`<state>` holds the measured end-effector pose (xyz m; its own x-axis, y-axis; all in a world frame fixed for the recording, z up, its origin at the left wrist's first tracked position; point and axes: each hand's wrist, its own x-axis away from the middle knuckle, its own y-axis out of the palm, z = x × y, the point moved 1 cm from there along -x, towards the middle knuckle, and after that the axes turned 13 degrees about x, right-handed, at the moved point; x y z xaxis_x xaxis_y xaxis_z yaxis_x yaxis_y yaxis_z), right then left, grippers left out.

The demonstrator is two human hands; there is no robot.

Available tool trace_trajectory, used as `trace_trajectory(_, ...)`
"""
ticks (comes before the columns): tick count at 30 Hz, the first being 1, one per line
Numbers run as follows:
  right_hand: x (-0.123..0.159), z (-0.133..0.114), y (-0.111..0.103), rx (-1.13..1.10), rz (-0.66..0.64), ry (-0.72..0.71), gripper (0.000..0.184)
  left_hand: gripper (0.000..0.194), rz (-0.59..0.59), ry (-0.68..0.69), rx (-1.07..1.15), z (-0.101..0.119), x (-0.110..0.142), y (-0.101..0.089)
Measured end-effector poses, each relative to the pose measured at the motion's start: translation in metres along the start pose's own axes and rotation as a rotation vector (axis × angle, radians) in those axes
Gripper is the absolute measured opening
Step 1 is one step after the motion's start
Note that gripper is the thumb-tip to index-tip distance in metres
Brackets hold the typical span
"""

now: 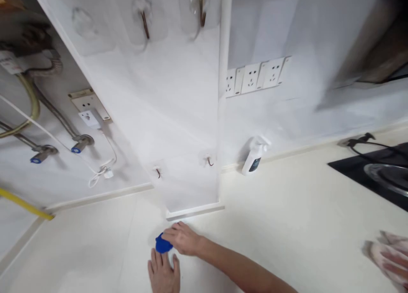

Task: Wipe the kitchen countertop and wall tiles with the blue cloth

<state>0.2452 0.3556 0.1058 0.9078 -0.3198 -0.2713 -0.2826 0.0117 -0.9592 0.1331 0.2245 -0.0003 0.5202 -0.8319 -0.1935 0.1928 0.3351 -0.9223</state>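
Observation:
My right hand [183,240] reaches in from the lower right, its fingers closed on a small, flat, bright blue piece [163,243] with a rounded outline. Its exact kind cannot be made out, and the fingers cover part of it. The blue piece is pressed against the white countertop [274,229], just in front of the foot of the white wall pillar [181,114]. Palm down on the same counter lies my left hand [164,271], fingers stretched out, the tips at the near edge of the blue piece.
A white spray bottle [254,157] stands against the back wall. To the right are a black cooktop [379,174] and a crumpled pink-and-white cloth [390,259]. At left, valves [82,143], hoses and a yellow pipe [27,204] run along the wall. Hooks [145,23] hang on the pillar.

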Motion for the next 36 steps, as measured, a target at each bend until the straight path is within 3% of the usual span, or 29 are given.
trace_trajectory(4,0.082,0.007,-0.036,-0.159,0.091,0.108,0.042,0.057,0.046,0.018,0.014,0.002,-0.002,0.000)
trace_trajectory(6,0.131,0.012,-0.047,-0.215,0.075,0.138,0.045,0.056,0.025,0.013,0.026,0.007,-0.001,-0.005)
trace_trajectory(9,0.192,0.023,-0.042,-0.293,-0.060,0.209,0.038,0.056,-0.015,-0.009,0.043,0.016,-0.001,-0.014)
trace_trajectory(11,0.216,0.030,-0.029,-0.266,-0.076,0.438,0.042,0.056,-0.026,-0.018,0.061,0.020,-0.001,-0.018)
trace_trajectory(14,0.222,0.029,-0.006,-0.134,-0.090,0.785,0.052,0.056,-0.026,-0.016,0.098,0.020,0.000,-0.022)
trace_trajectory(19,0.191,0.004,0.016,-0.069,-0.113,0.978,0.050,0.060,-0.085,-0.022,0.199,0.024,0.004,-0.023)
trace_trajectory(21,0.184,-0.004,0.017,-0.090,-0.113,1.023,0.041,0.058,-0.200,0.042,0.290,0.039,0.012,-0.017)
trace_trajectory(25,0.196,-0.017,0.012,-0.167,-0.063,0.986,0.033,0.056,-0.498,0.329,0.548,0.084,0.038,0.002)
trace_trajectory(28,0.217,-0.026,0.002,-0.264,-0.002,0.960,0.030,0.058,-0.556,0.371,0.682,0.106,0.048,0.004)
trace_trajectory(32,0.235,-0.027,-0.034,-0.270,0.083,0.953,0.028,0.043,-0.741,0.323,0.861,0.134,0.035,-0.026)
trace_trajectory(36,0.239,-0.016,-0.083,-0.030,0.296,0.791,0.024,0.039,-0.638,0.480,0.932,0.172,0.014,-0.064)
